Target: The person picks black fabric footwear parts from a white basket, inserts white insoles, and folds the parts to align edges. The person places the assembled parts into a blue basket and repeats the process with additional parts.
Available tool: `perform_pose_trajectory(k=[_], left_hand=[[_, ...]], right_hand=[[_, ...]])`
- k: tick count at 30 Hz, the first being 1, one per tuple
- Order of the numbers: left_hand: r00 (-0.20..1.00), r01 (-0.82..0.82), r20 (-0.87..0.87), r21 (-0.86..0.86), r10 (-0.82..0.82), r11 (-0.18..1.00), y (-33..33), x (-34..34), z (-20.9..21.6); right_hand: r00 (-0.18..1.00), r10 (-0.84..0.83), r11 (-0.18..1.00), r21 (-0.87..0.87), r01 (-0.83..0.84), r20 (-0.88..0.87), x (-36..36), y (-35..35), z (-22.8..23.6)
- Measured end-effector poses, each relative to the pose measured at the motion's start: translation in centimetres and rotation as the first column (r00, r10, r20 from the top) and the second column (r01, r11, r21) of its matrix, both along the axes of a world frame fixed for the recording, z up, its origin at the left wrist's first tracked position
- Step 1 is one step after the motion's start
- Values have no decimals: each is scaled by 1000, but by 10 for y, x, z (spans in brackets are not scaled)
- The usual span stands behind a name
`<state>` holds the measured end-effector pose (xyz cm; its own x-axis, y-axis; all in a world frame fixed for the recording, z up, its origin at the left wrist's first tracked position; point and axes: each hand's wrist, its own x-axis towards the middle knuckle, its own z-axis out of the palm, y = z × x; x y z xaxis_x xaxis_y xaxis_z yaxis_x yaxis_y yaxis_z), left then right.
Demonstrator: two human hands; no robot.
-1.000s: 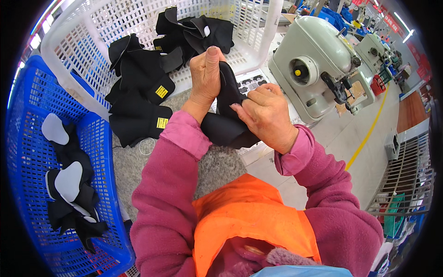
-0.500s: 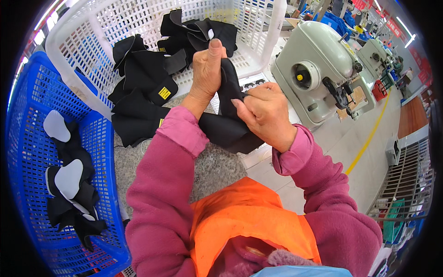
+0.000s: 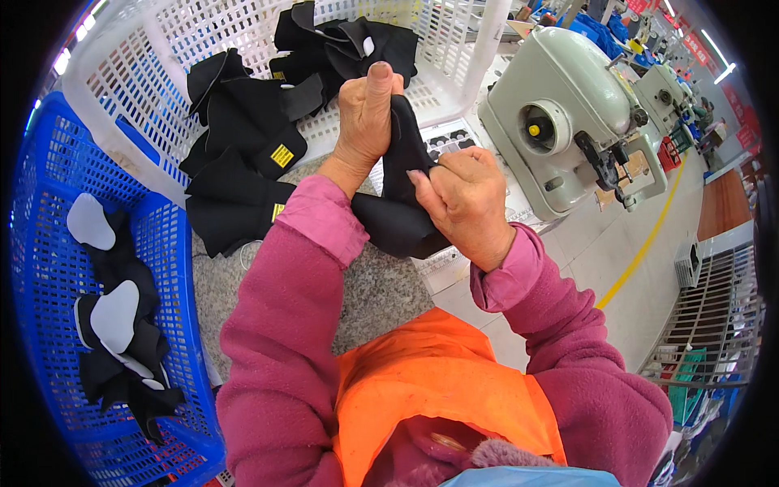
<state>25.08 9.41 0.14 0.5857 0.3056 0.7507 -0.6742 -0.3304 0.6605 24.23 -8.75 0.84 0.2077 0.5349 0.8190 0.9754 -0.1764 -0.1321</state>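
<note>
Brace the black fabric piece (image 3: 398, 178) with the left hand (image 3: 365, 122) (thumb raised, fingers mostly hidden) and pinch its right edge with the right hand (image 3: 464, 199). Apply even tension to avoid creasing. Both hands grasp the piece above the tabletop (image 3: 373, 300), near side of the white basket (image 3: 479, 65). Its upper section points far, long axis near-to-far; the lower section bends near and right.

The fabric piece (image 3: 398, 223) is black, the sleeves (image 3: 288, 333) magenta, the apron (image 3: 438, 390) orange, the tabletop (image 3: 381, 304) speckled grey.
</note>
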Motion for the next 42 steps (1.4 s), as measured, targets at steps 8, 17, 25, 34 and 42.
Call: perform_pose_trajectory(k=[8,17,25,34,42], left_hand=[[993,-114,31,87,112,990,0,-13,11],[955,24,235,548,-182,836,-7,-20,51],[952,110,182,548,-247,829,-3,-11,51],[982,175,-109,252,-152,952,-8,-15,52],[979,26,95,819,-179,574,11,-50,74]], right_hand=[[1000,-8,997,-74,10,23,-4,-1,4],[1000,23,994,-107,-22,8,-6,0,7],[997,24,999,-38,-27,-78,-12,1,1],[992,37,999,-31,-41,-120,-14,1,2],[994,37,996,-77,-45,-103,-15,-4,2]])
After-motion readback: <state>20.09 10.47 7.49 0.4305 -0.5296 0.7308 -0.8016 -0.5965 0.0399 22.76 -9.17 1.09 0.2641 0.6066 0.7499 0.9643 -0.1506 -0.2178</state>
